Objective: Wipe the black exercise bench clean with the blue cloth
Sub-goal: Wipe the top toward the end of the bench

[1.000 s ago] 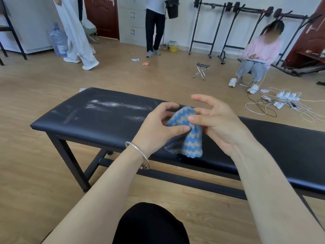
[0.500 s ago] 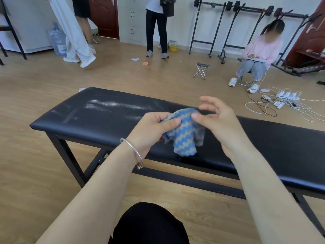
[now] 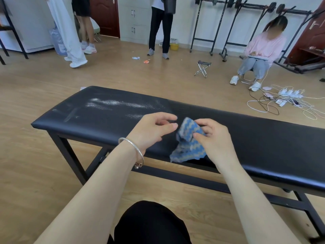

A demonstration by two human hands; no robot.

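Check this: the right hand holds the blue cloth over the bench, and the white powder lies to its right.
Wrong side. The head view shows the white powder to the left of the blue cloth. The right hand does hold it over the bench.

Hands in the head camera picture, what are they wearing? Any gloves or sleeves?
No gloves, and no sleeves in view. The left hand has a thin silver metal bangle round its wrist, with a small bead-like charm hanging from it. The right hand and its wrist wear nothing.
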